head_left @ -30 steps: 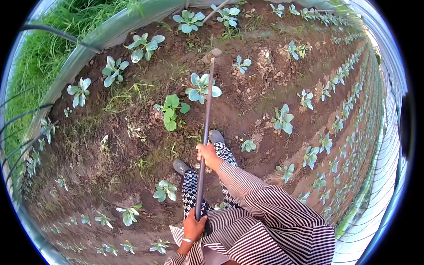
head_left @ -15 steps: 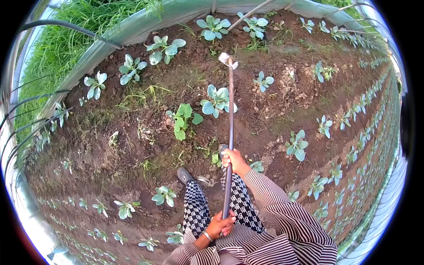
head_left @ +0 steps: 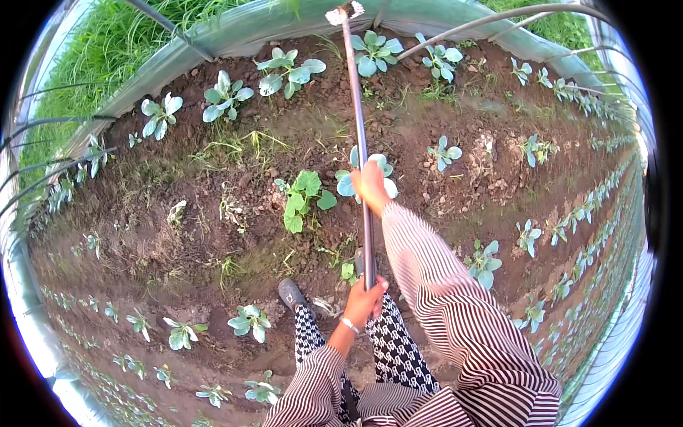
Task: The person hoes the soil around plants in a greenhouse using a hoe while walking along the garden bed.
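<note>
My right hand [head_left: 371, 186] is closed around the middle of the long wooden handle of a hoe [head_left: 358, 107]. Lower down, my left hand [head_left: 364, 302], with a band at its wrist, grips the handle near its end. The pale, soil-caked hoe head [head_left: 344, 13] is raised at the top of the view, in front of the plastic sheeting; its exact shape is hard to make out. Behind my right hand, a cabbage plant [head_left: 385, 165] is partly hidden. A brighter green leafy plant [head_left: 304, 201] grows to the left of the handle.
Rows of young cabbage plants [head_left: 484, 264] grow in brown soil [head_left: 420, 203]. My shoe [head_left: 290, 293] stands near another cabbage [head_left: 250, 322]. Greenish plastic sheeting [head_left: 235, 39] and curved hoops [head_left: 516, 12] border the bed, with tall grass [head_left: 92, 71] outside.
The hoe has been lifted and its head has moved up and slightly left. Both hands have risen with it, my right arm reaching farther forward.
</note>
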`<action>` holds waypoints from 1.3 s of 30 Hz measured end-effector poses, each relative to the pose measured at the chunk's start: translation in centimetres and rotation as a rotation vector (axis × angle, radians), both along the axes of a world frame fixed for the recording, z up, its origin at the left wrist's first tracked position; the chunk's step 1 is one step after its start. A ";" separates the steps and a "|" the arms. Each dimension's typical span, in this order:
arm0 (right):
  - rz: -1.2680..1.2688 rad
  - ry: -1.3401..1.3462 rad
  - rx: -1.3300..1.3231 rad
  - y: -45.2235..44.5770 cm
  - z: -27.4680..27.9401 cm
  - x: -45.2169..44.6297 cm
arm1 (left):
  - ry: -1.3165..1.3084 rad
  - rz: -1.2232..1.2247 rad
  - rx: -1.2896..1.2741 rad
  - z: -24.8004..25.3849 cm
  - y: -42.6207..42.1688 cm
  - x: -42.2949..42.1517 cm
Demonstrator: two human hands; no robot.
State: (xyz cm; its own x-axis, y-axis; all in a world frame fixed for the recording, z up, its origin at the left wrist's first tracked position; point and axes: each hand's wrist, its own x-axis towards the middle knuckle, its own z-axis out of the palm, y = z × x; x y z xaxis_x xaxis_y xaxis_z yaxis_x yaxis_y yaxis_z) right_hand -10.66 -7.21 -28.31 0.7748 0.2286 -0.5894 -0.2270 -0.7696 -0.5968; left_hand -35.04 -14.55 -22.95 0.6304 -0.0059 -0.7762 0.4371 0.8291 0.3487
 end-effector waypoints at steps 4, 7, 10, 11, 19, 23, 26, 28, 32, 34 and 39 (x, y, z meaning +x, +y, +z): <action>0.041 -0.176 -0.095 2.7 -9.7 5.7 | -0.140 0.183 -0.262 -2.6 3.0 4.4; 0.106 -0.004 -0.108 0.4 -9.6 0.8 | -0.099 0.195 -0.272 -2.5 0.8 0.5; -0.006 0.053 -0.139 -4.0 -6.0 -6.3 | 0.107 0.062 -0.192 -1.1 -3.6 -5.0; 0.067 0.046 -0.136 -5.7 -6.9 -7.3 | 0.120 0.067 -0.178 -1.5 -5.2 -6.2; 0.030 -0.007 0.040 -4.6 -0.8 -6.5 | 0.059 0.043 -0.083 -1.0 -5.3 -5.6; -0.075 0.036 0.278 -2.1 -2.2 -3.7 | -0.040 0.058 -0.147 -1.7 0.4 -1.6; -0.048 0.114 0.258 0.9 -5.6 0.6 | -0.092 0.042 -0.035 -3.5 3.4 1.8; -0.016 0.170 0.126 0.4 -8.4 0.0 | -0.102 0.193 -0.173 -4.6 3.1 2.6; -0.041 0.169 -0.046 -5.5 -7.3 -7.9 | 0.147 0.166 -0.239 -3.1 -4.5 -3.7; 0.030 0.154 -0.137 -8.7 -5.7 -10.9 | 0.136 0.178 -0.381 -1.0 -7.5 -6.1; 0.026 0.137 -0.054 -7.2 -2.9 -11.1 | 0.004 0.196 -0.480 -0.5 -5.6 -6.5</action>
State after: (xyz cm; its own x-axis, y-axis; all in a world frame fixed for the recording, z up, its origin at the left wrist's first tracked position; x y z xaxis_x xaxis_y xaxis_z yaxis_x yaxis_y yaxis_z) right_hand -21.80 -14.39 -31.22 0.6805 0.2124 -0.7013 -0.2832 -0.8064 -0.5191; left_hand -41.56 -20.16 -23.43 0.6526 -0.2437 -0.7174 0.2576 0.9618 -0.0924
